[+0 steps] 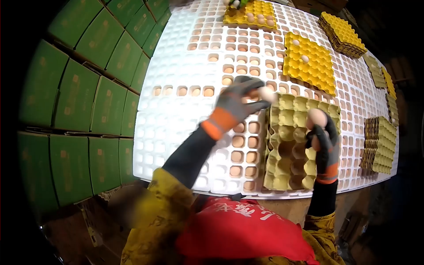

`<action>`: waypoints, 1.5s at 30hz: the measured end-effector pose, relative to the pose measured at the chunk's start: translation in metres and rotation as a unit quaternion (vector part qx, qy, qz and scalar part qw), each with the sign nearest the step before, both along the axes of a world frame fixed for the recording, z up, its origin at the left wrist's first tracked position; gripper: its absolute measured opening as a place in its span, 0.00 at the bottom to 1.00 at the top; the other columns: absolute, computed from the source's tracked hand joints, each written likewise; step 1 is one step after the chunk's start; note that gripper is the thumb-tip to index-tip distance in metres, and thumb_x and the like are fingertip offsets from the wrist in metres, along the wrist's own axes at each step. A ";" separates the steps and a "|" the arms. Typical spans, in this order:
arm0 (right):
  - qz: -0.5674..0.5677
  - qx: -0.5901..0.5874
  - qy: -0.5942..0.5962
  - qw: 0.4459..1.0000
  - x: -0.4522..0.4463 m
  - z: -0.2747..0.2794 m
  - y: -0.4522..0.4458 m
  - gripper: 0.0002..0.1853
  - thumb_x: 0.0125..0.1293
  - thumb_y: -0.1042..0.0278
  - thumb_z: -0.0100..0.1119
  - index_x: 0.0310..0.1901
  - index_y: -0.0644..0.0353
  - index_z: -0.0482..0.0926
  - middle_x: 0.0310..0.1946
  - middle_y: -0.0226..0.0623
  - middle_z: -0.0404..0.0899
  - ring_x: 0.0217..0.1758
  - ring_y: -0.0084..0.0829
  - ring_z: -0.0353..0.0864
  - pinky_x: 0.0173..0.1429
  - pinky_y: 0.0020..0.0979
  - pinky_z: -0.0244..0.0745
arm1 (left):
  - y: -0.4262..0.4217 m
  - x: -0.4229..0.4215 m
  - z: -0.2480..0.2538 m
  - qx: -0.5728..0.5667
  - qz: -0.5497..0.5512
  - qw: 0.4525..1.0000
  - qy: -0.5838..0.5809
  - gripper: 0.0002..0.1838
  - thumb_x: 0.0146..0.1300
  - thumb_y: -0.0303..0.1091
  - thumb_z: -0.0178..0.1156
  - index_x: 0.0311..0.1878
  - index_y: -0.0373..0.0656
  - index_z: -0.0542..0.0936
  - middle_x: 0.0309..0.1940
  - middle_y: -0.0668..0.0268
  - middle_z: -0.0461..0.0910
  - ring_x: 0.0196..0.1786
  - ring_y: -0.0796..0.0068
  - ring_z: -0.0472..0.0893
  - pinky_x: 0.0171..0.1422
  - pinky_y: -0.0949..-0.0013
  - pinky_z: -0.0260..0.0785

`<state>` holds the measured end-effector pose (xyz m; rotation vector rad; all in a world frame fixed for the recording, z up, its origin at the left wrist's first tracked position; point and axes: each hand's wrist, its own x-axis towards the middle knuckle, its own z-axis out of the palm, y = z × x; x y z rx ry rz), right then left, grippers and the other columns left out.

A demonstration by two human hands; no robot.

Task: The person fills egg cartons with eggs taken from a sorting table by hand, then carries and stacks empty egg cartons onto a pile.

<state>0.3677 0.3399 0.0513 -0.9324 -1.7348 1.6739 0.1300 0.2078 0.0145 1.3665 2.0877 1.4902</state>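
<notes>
My left hand [236, 100], in a grey and orange glove, is closed on an egg [267, 94] over the left rim of an olive egg tray [282, 170]. Above the right side of that tray, my right hand [326, 148] wears a matching glove and grips an egg [317, 118]; a second egg shows lower, between its fingers. Part of the tray's cups lies hidden behind the right hand. White foam sheets [176, 132] with square pockets spread beneath, and several pockets to the left of the tray hold eggs [237, 141]. Both hands are slightly blurred.
A yellow tray [309, 70] with two eggs lies beyond the olive one. Another yellow tray [234, 17] at the far edge has eggs and a co-worker's gloved hand [236, 3]. Stacked trays [379, 143] stand at right, yellow ones [340, 35] farther back. Green cartons [75, 101] line the left.
</notes>
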 end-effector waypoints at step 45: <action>0.015 0.045 -0.007 0.999 -0.127 -0.091 -0.166 0.21 0.75 0.74 0.50 0.68 0.65 0.70 0.57 0.38 0.79 0.57 0.26 0.79 0.59 0.27 0.74 | -0.102 -0.086 -0.127 0.082 0.045 0.995 -0.033 0.27 0.62 0.26 0.62 0.66 0.44 0.73 0.61 0.60 0.77 0.65 0.60 0.74 0.69 0.62 0.68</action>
